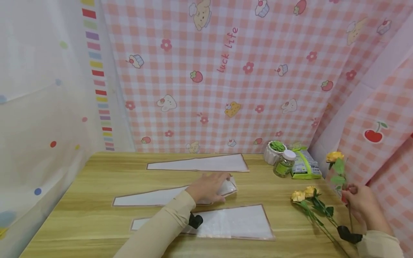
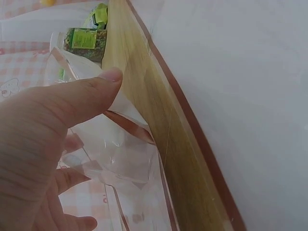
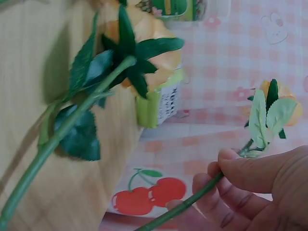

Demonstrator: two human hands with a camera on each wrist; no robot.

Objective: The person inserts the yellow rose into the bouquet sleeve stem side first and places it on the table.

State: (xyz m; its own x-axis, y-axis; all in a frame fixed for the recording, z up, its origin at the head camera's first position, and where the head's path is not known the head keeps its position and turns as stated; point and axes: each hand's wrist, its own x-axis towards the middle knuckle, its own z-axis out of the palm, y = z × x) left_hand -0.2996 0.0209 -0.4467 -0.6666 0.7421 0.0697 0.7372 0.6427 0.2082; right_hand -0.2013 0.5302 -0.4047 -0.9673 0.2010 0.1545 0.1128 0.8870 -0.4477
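Note:
My left hand (image 1: 208, 188) is at the wide end of the middle flower wrapping sleeve (image 1: 151, 197), a clear and white tapered bag with a brown border. In the left wrist view, the sleeve's crinkled, raised mouth (image 2: 130, 154) lies between the thumb and the fingers, some of which show through the film. At the right, my right hand (image 1: 364, 204) pinches the green stem of a yellow rose (image 1: 334, 156), held upright above the table edge. Beside it, two more yellow roses (image 1: 298, 196) lie on the table, stems toward me.
One sleeve (image 1: 222, 163) lies flat at the back, another (image 1: 238, 222) at the front. A potted succulent (image 1: 274, 154), a white-capped jar (image 1: 284, 165) and a green packet (image 1: 304, 165) stand at the back right of the wooden table (image 1: 80, 200). Checked cloth (image 1: 226, 86) hangs behind.

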